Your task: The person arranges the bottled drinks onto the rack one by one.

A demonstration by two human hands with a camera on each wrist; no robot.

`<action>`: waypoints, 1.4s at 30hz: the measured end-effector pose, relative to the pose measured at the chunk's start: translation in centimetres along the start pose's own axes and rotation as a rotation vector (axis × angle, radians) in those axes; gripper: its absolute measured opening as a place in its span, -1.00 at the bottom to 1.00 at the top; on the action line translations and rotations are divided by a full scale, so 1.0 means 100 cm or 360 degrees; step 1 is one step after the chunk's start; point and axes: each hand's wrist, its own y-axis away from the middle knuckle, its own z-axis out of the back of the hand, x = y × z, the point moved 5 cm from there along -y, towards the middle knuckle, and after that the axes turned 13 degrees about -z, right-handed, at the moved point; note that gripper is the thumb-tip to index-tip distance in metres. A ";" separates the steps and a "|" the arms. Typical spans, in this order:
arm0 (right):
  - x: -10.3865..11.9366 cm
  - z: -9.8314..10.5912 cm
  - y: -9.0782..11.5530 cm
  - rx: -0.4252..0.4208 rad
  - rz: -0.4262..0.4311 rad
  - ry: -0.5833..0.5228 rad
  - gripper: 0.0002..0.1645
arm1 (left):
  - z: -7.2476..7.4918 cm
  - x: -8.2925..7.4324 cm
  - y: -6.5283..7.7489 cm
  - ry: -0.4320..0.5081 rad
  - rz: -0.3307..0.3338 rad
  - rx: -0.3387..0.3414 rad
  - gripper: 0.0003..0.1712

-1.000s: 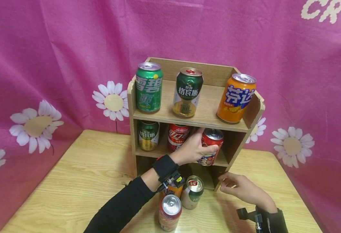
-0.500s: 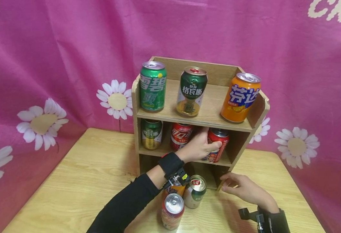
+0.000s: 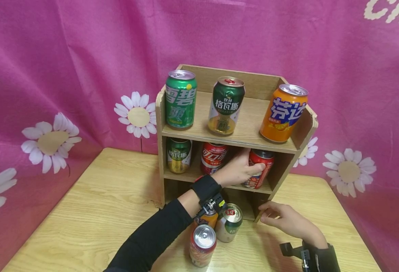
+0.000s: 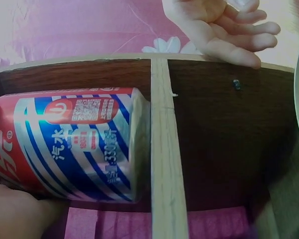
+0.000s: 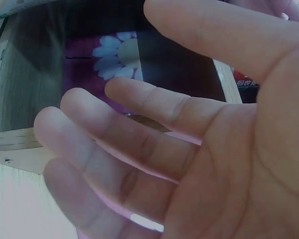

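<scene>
My left hand (image 3: pixel 238 170) grips a red soda can (image 3: pixel 256 182) by its side, thumb across the front, in the right part of the wooden rack's (image 3: pixel 250 115) middle level. The left wrist view shows the can (image 4: pixel 79 144) with blue and silver stripes, its base right at the shelf board (image 4: pixel 165 129). Left of that hand on the same level stand a red cola can (image 3: pixel 214 158) and a green-and-gold kvass can (image 3: pixel 179 156). My right hand (image 3: pixel 286 219) is beside the rack's lower right front edge, fingers loosely extended and holding nothing, as the right wrist view also shows.
On the top level stand a green Sprite can (image 3: pixel 180 102), a kvass can (image 3: pixel 226 107) and an orange Fanta can (image 3: pixel 283 115). In front, on the wooden table (image 3: pixel 117 189), are a pinkish-red can (image 3: pixel 202 249), a white-and-green can (image 3: pixel 229 226) and a partly hidden orange can (image 3: pixel 208 219).
My left hand has moved the red can back and to the right into the middle level, bringing it more upright. The right hand keeps its place; the head view has shifted slightly.
</scene>
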 end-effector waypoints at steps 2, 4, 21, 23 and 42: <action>0.000 0.000 0.000 -0.0017 0.0008 0.0026 -0.69 | 0.001 0.001 0.000 -0.0056 0.0037 0.0015 -0.13; 0.000 0.000 0.000 -0.0043 0.0014 0.0069 -0.72 | 0.001 0.001 0.001 -0.0106 0.0062 0.0033 -0.08; -0.008 -0.008 0.002 -0.0102 -0.0107 0.0148 -0.70 | 0.002 0.001 0.000 -0.0374 0.0024 0.0056 0.01; -0.009 -0.008 0.001 -0.0090 -0.0098 0.0143 -0.71 | 0.003 -0.001 0.001 -0.0458 0.0031 0.0037 0.00; -0.013 -0.002 0.003 -0.0056 -0.0142 0.0126 -0.63 | -0.003 0.018 0.004 0.0041 0.0240 0.0011 0.08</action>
